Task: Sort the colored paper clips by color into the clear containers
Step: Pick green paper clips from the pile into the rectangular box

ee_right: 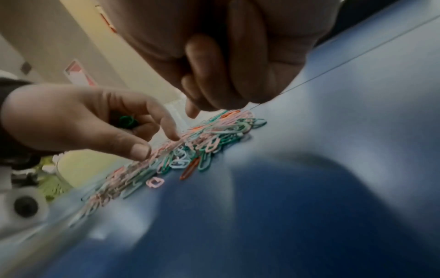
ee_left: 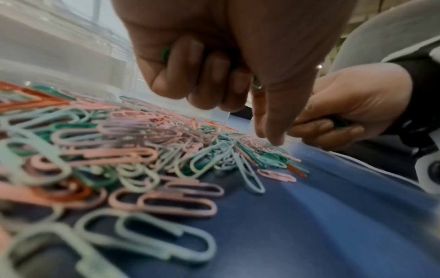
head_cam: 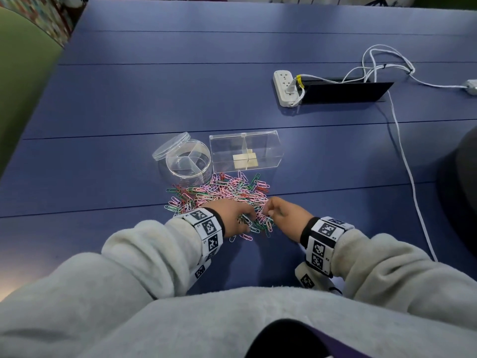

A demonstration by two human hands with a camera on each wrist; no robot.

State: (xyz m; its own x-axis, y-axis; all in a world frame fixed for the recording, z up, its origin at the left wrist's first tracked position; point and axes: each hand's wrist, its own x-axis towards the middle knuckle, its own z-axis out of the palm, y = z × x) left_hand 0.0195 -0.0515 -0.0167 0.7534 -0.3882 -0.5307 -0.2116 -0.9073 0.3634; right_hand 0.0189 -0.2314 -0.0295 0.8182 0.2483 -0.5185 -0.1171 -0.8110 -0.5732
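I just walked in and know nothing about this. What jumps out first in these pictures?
A heap of colored paper clips, pink, green, pale mint and orange, lies on the blue table right in front of the person. Both hands work at its near edge: the left hand and the right hand each hold dark green clips in curled fingers. Just beyond the heap stand a round clear container and a rectangular clear box, neither with clips inside.

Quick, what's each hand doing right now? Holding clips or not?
Left hand: curled fingers hold dark green paper clips, forefinger pointing into the pile.
Right hand: fingers curled round dark green paper clips too.
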